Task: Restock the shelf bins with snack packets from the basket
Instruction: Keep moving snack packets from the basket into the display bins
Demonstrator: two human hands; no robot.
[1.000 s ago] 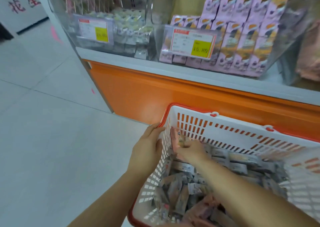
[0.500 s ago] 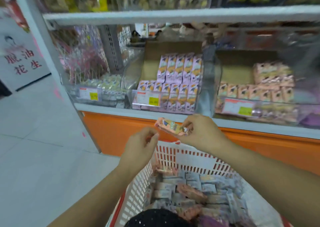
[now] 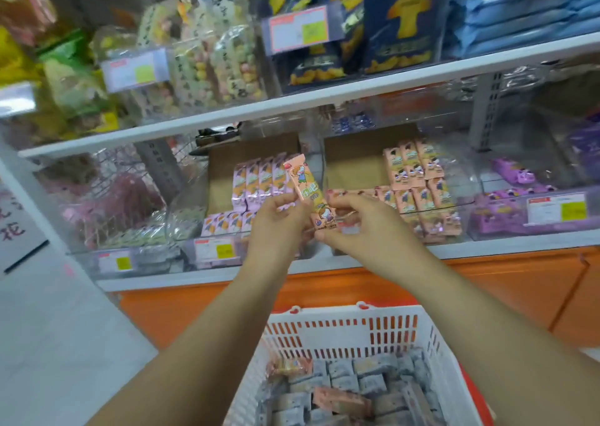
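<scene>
The peach snack packet (image 3: 307,195) is held in the air in front of the lower shelf (image 3: 487,246), well above the basket (image 3: 344,328) and level with the bins. Its long axis stands close to upright. The top end leans to the left and away toward the shelf, the bottom end sits lower and to the right, and the printed cartoon face is turned to the camera.

Both hands have hold of it. The left hand (image 3: 276,231) pinches the left edge about halfway up with thumb and fingertips. The right hand (image 3: 367,231) has its fingers curled round the bottom end.

The likeliest slip is a mix-up of bins. The packet hangs just in front of the stack of lilac packets (image 3: 259,179), while the peach packets (image 3: 418,179) it seems to match are in the next bin to the right. Pushed straight ahead, it would probably land with the wrong stock.

The grip is also light and only at the edges. If one hand lets go before the other has a firm hold, the slick wrapper could drop into the basket or onto the floor (image 3: 48,344).

The clear front wall (image 3: 431,205) of the bin is hard to see, so the packet's lower end might catch on it.
</scene>
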